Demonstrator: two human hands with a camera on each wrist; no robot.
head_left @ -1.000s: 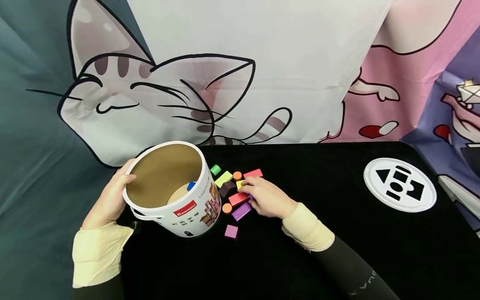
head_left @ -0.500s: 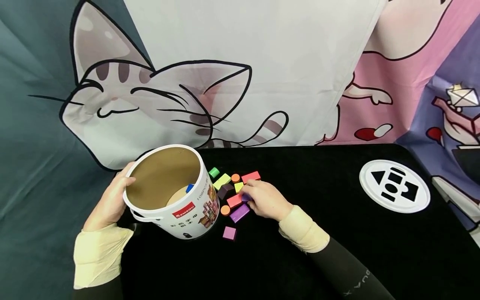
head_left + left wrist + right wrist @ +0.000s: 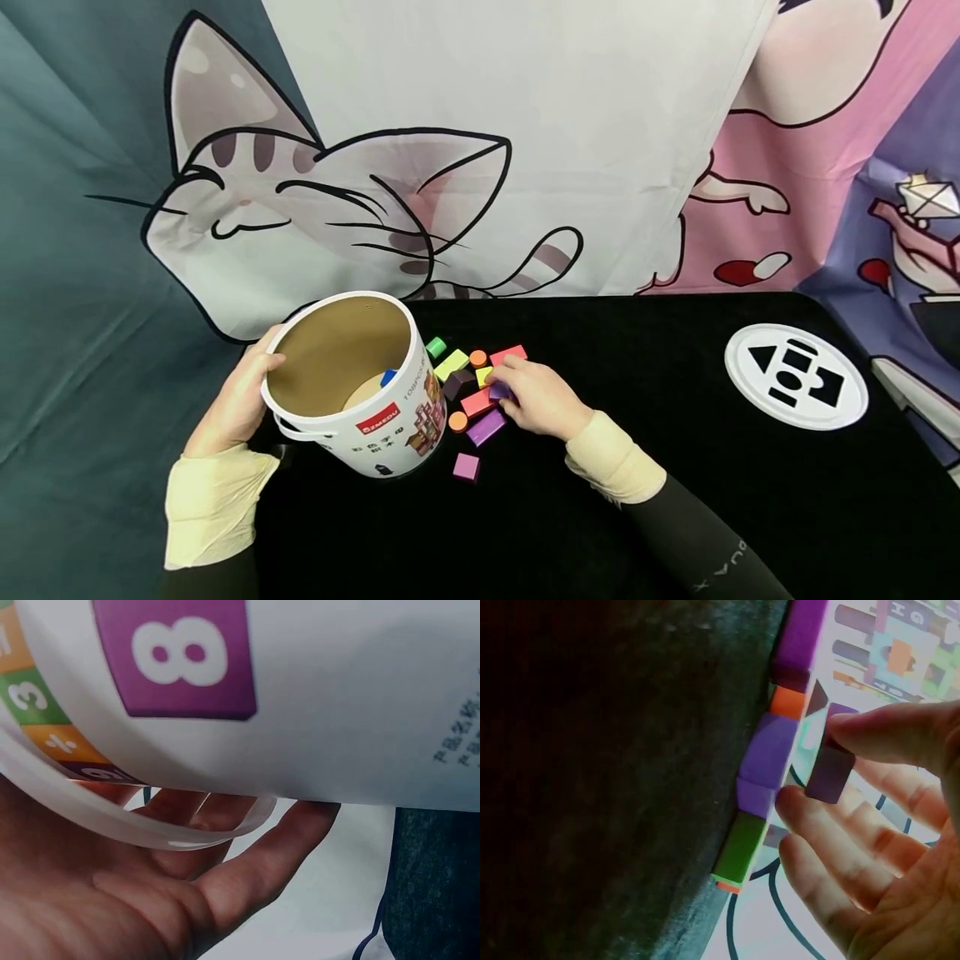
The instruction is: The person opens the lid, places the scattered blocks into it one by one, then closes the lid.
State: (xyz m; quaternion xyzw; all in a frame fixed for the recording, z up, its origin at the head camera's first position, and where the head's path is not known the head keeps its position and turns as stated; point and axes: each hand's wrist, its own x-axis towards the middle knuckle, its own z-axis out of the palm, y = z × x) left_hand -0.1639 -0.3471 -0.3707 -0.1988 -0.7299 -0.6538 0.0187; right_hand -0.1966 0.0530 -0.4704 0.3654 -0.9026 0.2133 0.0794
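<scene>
My left hand [image 3: 238, 398] grips the white bucket [image 3: 390, 433] at its left side, thumb hooked over the rim. The bucket tilts toward me, and a blue block [image 3: 387, 377] lies inside near its bottom. In the left wrist view, fingers [image 3: 255, 862] lie against the bucket's wall beside its handle [image 3: 180, 838]. My right hand [image 3: 546, 400] pinches a purple block [image 3: 832, 761] between thumb and fingers, just above the pile. Below it lie a red block [image 3: 477, 402], a long purple block [image 3: 487, 427] and an orange cylinder [image 3: 457, 422].
Several more blocks sit right of the bucket, including a yellow-green one [image 3: 452, 365], a dark one [image 3: 459, 384] and a green cylinder [image 3: 436, 347]. A pink block [image 3: 466, 467] lies nearer me. The white lid [image 3: 797, 377] with cut-out shapes rests on the black table's right side.
The purple block shows more at my right fingertips than a second ago, when the hand mostly covered it. My left hand and the bucket stay in place; the head view shifts slightly.
</scene>
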